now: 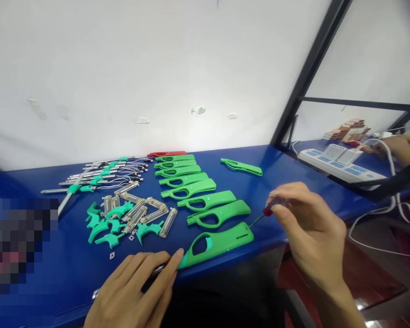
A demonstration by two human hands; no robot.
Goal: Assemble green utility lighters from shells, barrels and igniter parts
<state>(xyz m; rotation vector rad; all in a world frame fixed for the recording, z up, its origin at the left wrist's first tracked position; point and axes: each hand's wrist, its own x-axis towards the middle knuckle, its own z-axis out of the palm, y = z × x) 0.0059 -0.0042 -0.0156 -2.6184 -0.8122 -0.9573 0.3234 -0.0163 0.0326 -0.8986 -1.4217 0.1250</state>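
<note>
A green gas lighter point(222, 243) with a teal trigger lies at the table's front edge. My left hand point(133, 287) is closed around its dark metal tube, near the teal collar. In my right hand point(310, 228) is a small screwdriver point(268, 211) with a dark red handle, pinched between thumb and fingers. Its thin shaft reaches the rear end of the lighter; whether the tip sits in a hole is too small to tell. Just behind, green lighter handle halves point(220, 214) lie in a row.
On the blue table point(269, 159) lie clear fuel tanks point(135, 216), teal triggers point(100, 228), metal tubes with wires point(102, 175), a red handle piece point(167, 154) and a separate green handle point(242, 167). A power strip point(341, 166) and another person's hand point(396, 148) are beyond the black frame.
</note>
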